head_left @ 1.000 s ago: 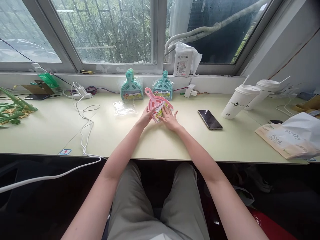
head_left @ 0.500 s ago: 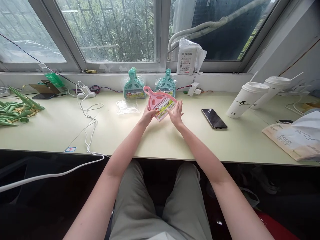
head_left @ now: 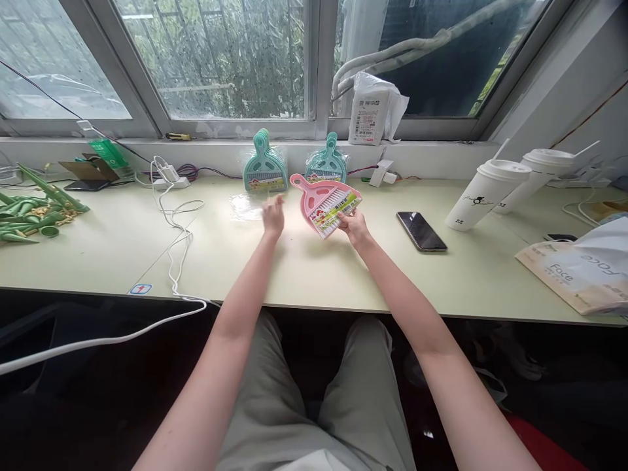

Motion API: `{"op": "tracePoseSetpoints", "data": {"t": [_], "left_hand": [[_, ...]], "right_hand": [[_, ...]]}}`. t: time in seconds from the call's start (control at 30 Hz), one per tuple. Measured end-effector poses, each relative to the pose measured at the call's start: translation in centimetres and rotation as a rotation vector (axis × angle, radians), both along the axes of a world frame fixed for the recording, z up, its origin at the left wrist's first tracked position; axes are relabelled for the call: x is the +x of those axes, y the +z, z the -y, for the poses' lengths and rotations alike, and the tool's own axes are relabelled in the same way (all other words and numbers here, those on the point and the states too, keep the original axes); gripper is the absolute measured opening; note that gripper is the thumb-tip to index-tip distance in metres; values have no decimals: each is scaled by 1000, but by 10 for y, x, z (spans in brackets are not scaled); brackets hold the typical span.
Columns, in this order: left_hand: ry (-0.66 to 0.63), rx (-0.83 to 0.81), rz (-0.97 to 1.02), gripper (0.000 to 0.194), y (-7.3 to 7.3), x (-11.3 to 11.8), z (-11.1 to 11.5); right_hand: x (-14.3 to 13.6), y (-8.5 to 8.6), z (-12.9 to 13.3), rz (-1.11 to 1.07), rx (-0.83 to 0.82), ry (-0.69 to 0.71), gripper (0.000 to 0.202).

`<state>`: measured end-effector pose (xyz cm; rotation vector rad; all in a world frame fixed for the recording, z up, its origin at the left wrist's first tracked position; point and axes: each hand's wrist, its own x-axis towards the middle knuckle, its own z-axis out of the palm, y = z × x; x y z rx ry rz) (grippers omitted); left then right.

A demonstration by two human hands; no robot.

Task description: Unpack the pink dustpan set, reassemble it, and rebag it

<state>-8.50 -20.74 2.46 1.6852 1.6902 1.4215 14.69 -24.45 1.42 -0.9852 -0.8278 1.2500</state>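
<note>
Pink dustpan (head_left: 324,199): a small pink plastic dustpan and brush set with a colourful paper label, lifted off the desk (head_left: 343,275) and tilted, its handle pointing up and to the left toward the window sill.
Right hand (head_left: 354,226): its grip is closed on the lower right edge of the pink dustpan, fingers on the label side and thumb under it; this hand alone carries it.
Left hand (head_left: 273,217): just left of the pink dustpan and apart from it, its grip wide with the fingers spread and nothing in it, hovering over the desk beside the clear plastic bag (head_left: 246,207).
Clear plastic bag: lies flat on the desk, left of the pink dustpan and in front of the left green stack.
Green dustpan stacks: two bagged stacks stand against the window sill behind the pink dustpan, one (head_left: 265,163) behind and to its left, the other (head_left: 326,162) right behind it and partly covered by its handle.
Phone (head_left: 421,231): dark screen up, flat on the desk, near and to the right of the pink dustpan.
Paper cups: two white lidded cups with straws, the nearer (head_left: 485,195) and the farther (head_left: 537,171), well to the right of the pink dustpan, past the phone.
White cable (head_left: 171,248): runs from a charger by the sill, well left of the pink dustpan, across the desk and over its front edge.
White packet (head_left: 375,111): stands on the window sill, behind and to the right of the pink dustpan.
</note>
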Motion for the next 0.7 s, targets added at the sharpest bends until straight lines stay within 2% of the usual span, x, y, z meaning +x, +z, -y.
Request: {"op": "tracePoseSetpoints", "data": {"t": [0.03,0.07,0.1,0.13,0.17,0.2,0.27,0.33,0.4,0.5,0.57,0.7], "left_hand": [[208,66,-89,46,-2,-11,-4],[357,76,-158,45,-5,-22,-8],[434,42,-220,46,-8,-30,-11],[446,-9,-277,49,-11,-35,-13],[396,-65,-336,50,-14,-38,-14],[294,-107,-404,48,-17,-37,-14],[10,-132,-561,41,-20,-29,-12],[-233,-86,-694,36,-19,-14,-6],[-351,-16,-710,33,-16,0,2],[-408,8,-562,38,-11,11,11],[-380,5,-516,37,-9,14,13],[-73,51,-578,44,-10,11,7]], "right_hand": [[2,1,0,4,-7,-6,28],[2,2,1,6,-9,-10,27],[2,2,2,6,-8,-11,27],[1,3,3,7,-2,-6,26],[0,3,4,10,5,6,27],[-1,3,5,16,15,21,28],[-2,3,7,33,29,50,29],[-1,4,7,51,12,57,30],[4,6,5,64,-42,42,28],[16,10,1,59,-109,4,23],[26,11,-2,49,-118,-11,23],[38,12,-5,83,-144,12,24]]}}
